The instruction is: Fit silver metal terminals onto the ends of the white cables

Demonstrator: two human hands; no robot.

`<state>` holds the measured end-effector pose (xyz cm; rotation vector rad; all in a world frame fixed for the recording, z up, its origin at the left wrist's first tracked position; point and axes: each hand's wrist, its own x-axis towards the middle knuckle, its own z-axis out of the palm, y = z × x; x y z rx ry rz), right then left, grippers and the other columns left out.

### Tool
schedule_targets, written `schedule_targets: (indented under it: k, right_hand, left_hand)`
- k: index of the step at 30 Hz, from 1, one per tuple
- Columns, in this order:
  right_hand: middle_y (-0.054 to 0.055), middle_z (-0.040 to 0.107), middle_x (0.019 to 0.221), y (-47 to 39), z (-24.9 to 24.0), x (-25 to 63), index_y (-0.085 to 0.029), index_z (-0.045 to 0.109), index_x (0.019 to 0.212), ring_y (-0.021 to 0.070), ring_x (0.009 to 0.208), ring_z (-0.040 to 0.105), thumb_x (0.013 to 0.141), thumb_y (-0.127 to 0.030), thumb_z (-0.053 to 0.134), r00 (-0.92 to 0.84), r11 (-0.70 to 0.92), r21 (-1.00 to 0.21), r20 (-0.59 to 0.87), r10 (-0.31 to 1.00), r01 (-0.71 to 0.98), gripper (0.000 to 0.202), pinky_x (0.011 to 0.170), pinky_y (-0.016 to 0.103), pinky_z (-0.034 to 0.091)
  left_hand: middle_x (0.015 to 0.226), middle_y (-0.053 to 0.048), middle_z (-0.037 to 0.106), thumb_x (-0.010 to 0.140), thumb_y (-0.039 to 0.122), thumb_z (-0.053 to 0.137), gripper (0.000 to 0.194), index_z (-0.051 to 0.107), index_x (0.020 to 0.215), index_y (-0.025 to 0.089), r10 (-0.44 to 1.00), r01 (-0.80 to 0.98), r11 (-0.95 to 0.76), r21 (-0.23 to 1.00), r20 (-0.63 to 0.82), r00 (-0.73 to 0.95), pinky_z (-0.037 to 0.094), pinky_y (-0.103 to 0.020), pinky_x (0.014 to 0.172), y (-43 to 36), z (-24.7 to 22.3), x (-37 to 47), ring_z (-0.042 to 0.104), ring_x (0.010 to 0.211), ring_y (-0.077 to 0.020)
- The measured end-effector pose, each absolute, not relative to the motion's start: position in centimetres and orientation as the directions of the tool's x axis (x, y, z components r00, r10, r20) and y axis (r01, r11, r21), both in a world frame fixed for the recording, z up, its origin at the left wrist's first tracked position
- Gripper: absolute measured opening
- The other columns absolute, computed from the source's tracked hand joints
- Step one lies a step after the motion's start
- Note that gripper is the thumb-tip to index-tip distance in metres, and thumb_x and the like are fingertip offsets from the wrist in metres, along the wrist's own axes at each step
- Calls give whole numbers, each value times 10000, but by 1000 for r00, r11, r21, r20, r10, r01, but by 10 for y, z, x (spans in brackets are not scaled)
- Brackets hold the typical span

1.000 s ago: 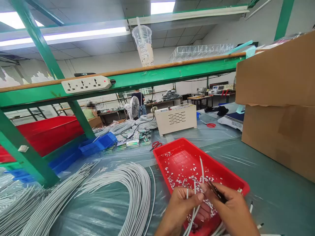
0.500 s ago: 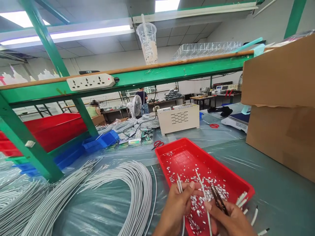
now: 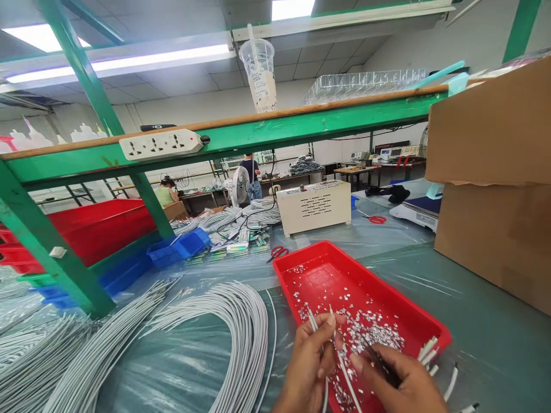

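Note:
My left hand [image 3: 307, 361] pinches grey cables between thumb and fingers, their tips pointing up over the red tray. One cable [image 3: 348, 378] slants from its fingertips down to the right. To the right, my right hand [image 3: 398, 378] is closed around dark tweezers [image 3: 381, 362], which look blurred. Its thumb is close to the slanting cable; whether it touches I cannot tell. Under both hands lies the red tray [image 3: 374, 275], strewn with small shiny metal pieces [image 3: 372, 335].
Bundles of grey cable [image 3: 247, 327] lie to the left. Red scissors [image 3: 279, 252] rest by the tray's far corner, with a beige metal box [image 3: 316, 207] behind. Cardboard boxes [image 3: 495, 241] stand at right. A green shelf [image 3: 301, 129] crosses above. Two people are in the background.
The slanting cable's tip has moved left and down into my left fingertips. My right thumb has shifted slightly left, and the tweezers have tilted and blurred.

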<state>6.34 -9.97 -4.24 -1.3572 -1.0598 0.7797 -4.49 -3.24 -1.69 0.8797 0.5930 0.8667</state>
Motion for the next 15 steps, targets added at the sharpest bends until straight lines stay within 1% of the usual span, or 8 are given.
schedule_targets:
  k: [1,3,5,6,7,11,15]
  right_hand:
    - [-25,550,538,-100,-38,67,-172,577,580,165,568,493,649,-389,617,369,95,-988,135,920,126,231,524,219,373]
    - [-6,625,664,-100,-30,74,-182,615,718,204,714,551,666,-434,602,426,60,-995,89,900,81,258,633,232,411]
    - [21,663,822,-100,-23,78,-185,633,858,230,855,554,681,-467,581,476,31,-998,53,878,55,336,741,258,408]
    - [30,667,874,-99,-21,79,-188,637,900,238,896,549,685,-469,578,473,30,-998,51,879,51,359,775,271,402]
    - [33,671,888,-99,-19,79,-192,648,912,242,898,554,686,-464,582,446,39,-998,60,893,57,360,785,282,402]
    - [23,697,771,-96,-15,81,-205,692,894,245,812,590,692,-414,607,246,97,-994,108,963,55,302,742,300,430]
    - [15,701,791,-93,-12,85,-228,691,926,237,777,580,747,-412,553,121,120,-985,135,983,123,292,699,298,422]
  left_hand:
    - [468,52,438,723,305,592,218,643,782,101,849,-382,326,865,-90,521,46,-198,362,-32,-17,-45,145,305,6]
    - [448,66,366,729,310,586,235,650,792,93,864,-346,264,900,-61,500,74,-195,386,-32,-16,-45,153,356,-15]
    - [447,67,334,721,324,592,252,659,787,90,876,-321,195,927,-17,483,117,-192,412,-33,-17,-44,198,398,-33]
    - [450,64,333,714,332,598,259,663,783,92,880,-312,169,935,0,475,143,-191,425,-33,-17,-44,225,414,-41]
    - [457,60,342,705,341,605,264,667,783,96,887,-300,144,943,11,462,170,-191,437,-34,-18,-44,254,430,-49]
    - [517,29,443,658,375,642,294,672,793,115,921,-233,73,970,24,388,264,-203,489,-35,-20,-44,352,495,-82]
    - [543,16,493,640,399,650,310,670,763,115,924,-202,37,979,43,379,292,-210,506,-35,-22,-44,388,519,-95]
